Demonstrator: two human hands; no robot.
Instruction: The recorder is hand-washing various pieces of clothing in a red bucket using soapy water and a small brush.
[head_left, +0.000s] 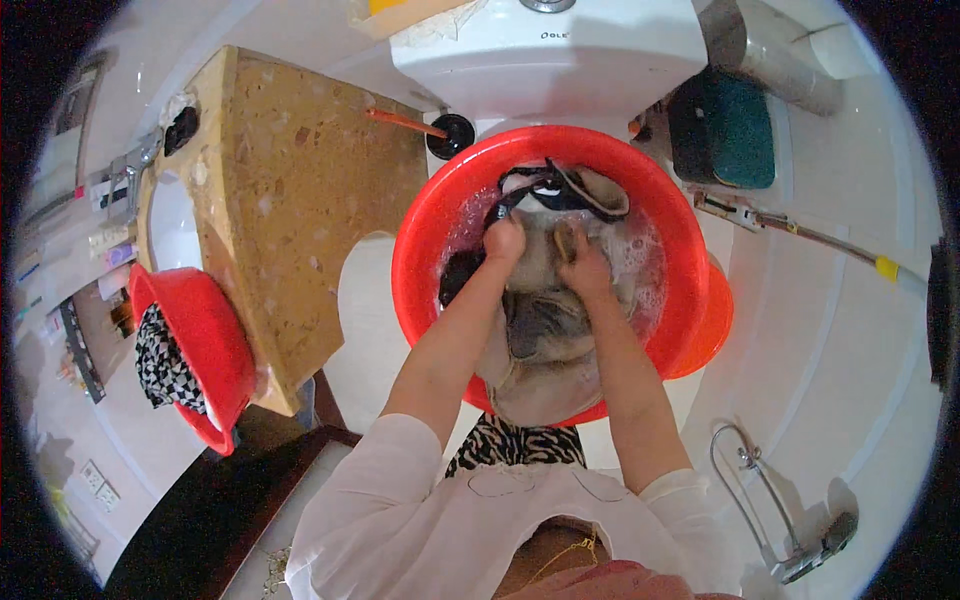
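In front of me stands a large red plastic basin (416, 225) holding soapy water and wet clothes. A beige-brown garment (555, 382) with a dark patch stretches across the middle and drapes over the basin's near rim. My left hand (505, 238) grips its cloth near a dark strap-like piece of wet clothing (551, 184). To the right, my right hand (587, 266) is closed around a brownish fold or small object (565, 243); my fingers hide most of it, and I cannot tell which. White suds (637, 259) float along the basin's right side.
A white toilet tank (547, 49) stands beyond the basin. On the left, a smaller red basin (217, 322) with checkered cloth (165, 364) sits at the stone counter (315, 157). An orange-handled plunger (450, 136), a mop pole (817, 232) and an orange tub (705, 326) surround me.
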